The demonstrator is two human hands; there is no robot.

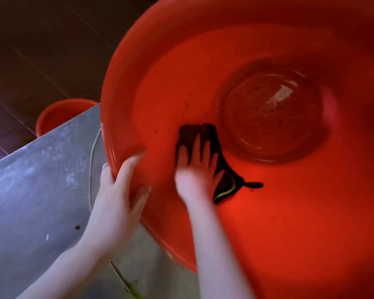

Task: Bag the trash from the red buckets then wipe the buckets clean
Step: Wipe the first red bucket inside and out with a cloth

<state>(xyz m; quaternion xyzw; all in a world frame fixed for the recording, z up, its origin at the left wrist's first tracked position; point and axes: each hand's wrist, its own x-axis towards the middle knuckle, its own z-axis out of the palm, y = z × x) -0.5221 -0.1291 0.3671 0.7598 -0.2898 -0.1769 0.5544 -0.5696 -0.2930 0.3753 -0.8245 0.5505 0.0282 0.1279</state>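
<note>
Likely a working kitchen or utility room: scratched steel worktable (35, 190), dark tiled floor (30, 50), big red bucket (289, 223).

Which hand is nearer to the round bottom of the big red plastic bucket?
Right. The right hand presses a dark cloth on the inner wall beside the bottom; the left hand grips the rim, farther out.

Scuffed grey metal counter (41, 180) above a dark tiled floor (30, 50).
A big red bucket (268, 223) tilts on its right side, a thin cable (92, 152) beside it; a second red bucket (61, 113) shows past the far edge.
</note>
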